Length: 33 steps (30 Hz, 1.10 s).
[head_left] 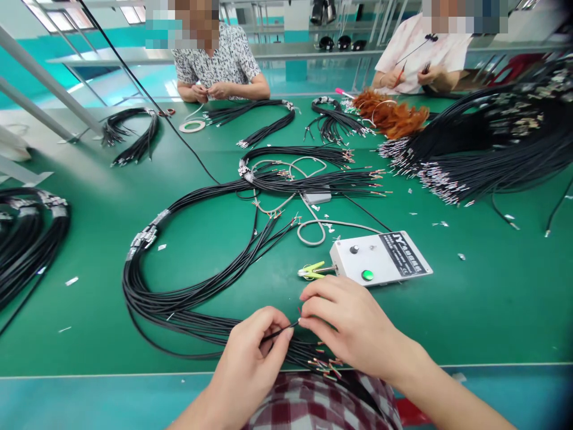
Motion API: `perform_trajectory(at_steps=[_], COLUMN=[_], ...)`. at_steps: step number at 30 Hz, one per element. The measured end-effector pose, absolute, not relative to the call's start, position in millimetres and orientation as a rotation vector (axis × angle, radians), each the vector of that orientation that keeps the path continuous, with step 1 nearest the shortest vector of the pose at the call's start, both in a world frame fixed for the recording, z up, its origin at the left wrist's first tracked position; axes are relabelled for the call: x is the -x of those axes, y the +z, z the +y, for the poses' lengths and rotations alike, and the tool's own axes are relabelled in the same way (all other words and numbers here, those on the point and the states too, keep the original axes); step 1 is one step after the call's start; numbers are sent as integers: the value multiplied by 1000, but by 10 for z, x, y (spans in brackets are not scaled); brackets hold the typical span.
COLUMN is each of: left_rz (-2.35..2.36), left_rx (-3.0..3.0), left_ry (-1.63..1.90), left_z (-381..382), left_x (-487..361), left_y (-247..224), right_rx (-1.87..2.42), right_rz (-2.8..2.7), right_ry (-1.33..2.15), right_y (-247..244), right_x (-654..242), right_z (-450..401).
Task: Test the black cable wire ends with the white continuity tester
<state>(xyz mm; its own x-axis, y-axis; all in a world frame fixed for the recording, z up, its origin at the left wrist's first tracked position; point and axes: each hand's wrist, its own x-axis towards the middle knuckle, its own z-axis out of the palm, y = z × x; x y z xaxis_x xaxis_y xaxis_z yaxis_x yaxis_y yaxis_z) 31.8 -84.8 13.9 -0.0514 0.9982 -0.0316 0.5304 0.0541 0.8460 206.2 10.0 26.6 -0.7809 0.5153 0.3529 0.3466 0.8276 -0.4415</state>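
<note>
Firstly, green table (pixel 98 316), spanning the view, with goods spread over it.

Heap of black cables (pixel 474 149), right side, pale ends toward the middle. Two co-workers at the far edge: one in a patterned top (pixel 219 68), hands together; one in a pale top (pixel 447 57), a slim red item in one hand.

Long cable bundle (pixel 134 278), curved, white connectors gathered at its bend; its lower run passes by the left hand to stripped ends before the checked garment (pixel 286 400). Second bundle (pixel 49 233), left edge. Orange fluffy bundle (pixel 389 113), far right of centre.

Grey box (pixel 380 263), black-labelled, with green button, just beyond the right hand. Right hand (pixel 344 322) — thumb and fingertips pinched together at a cable's end, a trace of red there. Left hand (pixel 257 355) — thumb and forefinger gripping the same black cable (pixel 294 324), held above the table's near edge, between the two hands.

Yellow-green clip (pixel 313 270), at the box's left end. Tape roll (pixel 182 127), beside the patterned top's wearer. White scraps (pixel 71 280), scattered.
</note>
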Motion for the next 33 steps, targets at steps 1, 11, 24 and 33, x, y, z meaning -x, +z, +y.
perform_trajectory(at_steps=[1,11,24,33], left_rz=[1660,1694,1675,1541], left_rx=[-1519,-1295,-1265,-1013], left_ry=[896,1001,1003,1008], left_z=[-839,-791,-815,-839], left_x=[-319,-296,-304,-312], left_y=[147,182,188,135], right_rx=[550,655,1130,1000], right_rz=[-2558,-2131,-1706,-1287], right_ry=[363,497,1430,2000], right_y=[255,21,70,-25], right_x=[-2066,-2174,-1791,-1784], right_z=[109,-84,-193,-100])
